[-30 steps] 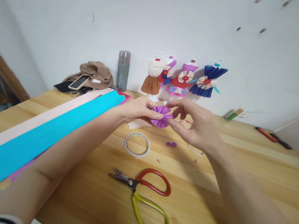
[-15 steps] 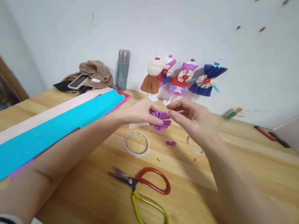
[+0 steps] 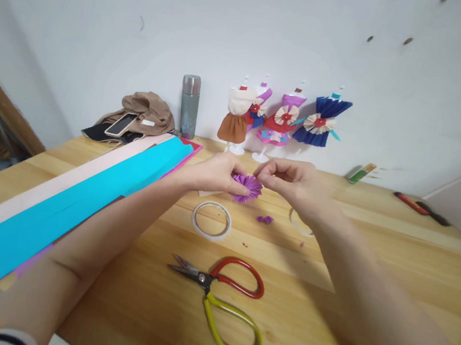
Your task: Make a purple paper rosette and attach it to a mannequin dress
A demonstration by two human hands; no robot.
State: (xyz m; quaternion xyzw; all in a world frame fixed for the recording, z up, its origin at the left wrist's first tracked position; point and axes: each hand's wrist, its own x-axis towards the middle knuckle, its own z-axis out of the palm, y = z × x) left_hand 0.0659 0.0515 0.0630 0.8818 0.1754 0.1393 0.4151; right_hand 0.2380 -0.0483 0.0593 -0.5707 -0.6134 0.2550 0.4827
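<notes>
My left hand point(image 3: 222, 172) pinches a purple pleated paper flower point(image 3: 249, 188) between thumb and fingers, above the wooden table. At the flower's upper right edge, the thumb and fingertips of my right hand point(image 3: 288, 181) are closed together on its rim. Below the flower lie small purple paper scraps point(image 3: 265, 219) and a white roll of tape point(image 3: 193, 219). A second tape ring point(image 3: 299, 225) is partly covered by my right hand. Nearer to me rest scissors point(image 3: 203, 280), blades slightly apart, with one red and one yellow-green handle.
Long blue crepe paper point(image 3: 73, 211) and pale pink paper point(image 3: 66, 177) stretch along the left under my left arm. Behind stand a flask point(image 3: 189, 107), a brown cloth cap point(image 3: 147, 111) with a phone point(image 3: 120, 125), and several small dressed forms point(image 3: 238, 106). A red-black cutter point(image 3: 421, 208) lies far right.
My right hand's thumb and fingers have drawn together and come to the flower's edge. The flower has tilted slightly, and the view has shifted a little.
</notes>
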